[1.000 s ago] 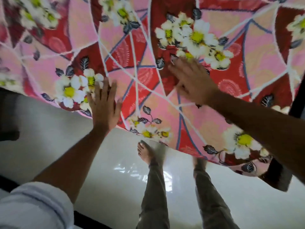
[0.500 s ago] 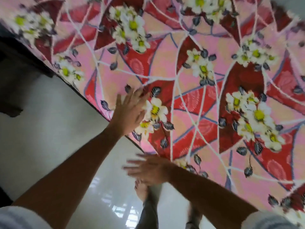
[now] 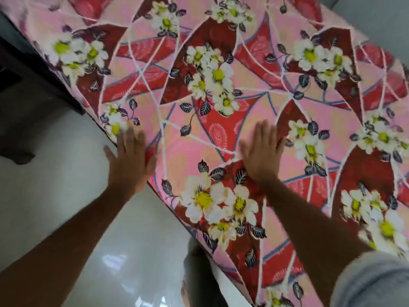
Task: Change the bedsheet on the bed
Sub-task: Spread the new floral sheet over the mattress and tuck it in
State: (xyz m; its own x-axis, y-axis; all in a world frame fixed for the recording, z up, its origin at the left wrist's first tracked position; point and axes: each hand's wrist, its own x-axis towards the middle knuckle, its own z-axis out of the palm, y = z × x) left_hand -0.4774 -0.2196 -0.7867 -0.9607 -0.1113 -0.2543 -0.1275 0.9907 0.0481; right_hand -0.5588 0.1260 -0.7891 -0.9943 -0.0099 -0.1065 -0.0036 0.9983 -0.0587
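Observation:
A pink and red bedsheet [image 3: 221, 134] with white flowers and dark leaves lies spread over the bed, filling the upper right of the head view. Its near edge runs diagonally from upper left to lower right. My left hand [image 3: 128, 160] lies flat at that edge, fingers apart, partly over the floor side. My right hand [image 3: 262, 151] presses flat on the sheet farther in, fingers spread. Neither hand holds anything. The mattress under the sheet is hidden.
A glossy pale tiled floor [image 3: 66, 196] lies to the left and below the bed. A dark piece of furniture [image 3: 20, 120] stands at the left edge. My leg and foot [image 3: 199, 278] show beside the bed's edge, near the bottom.
My right hand has moved from the sheet's edge to farther in on the sheet. My left hand has slid down along the edge. The view has turned toward the bed.

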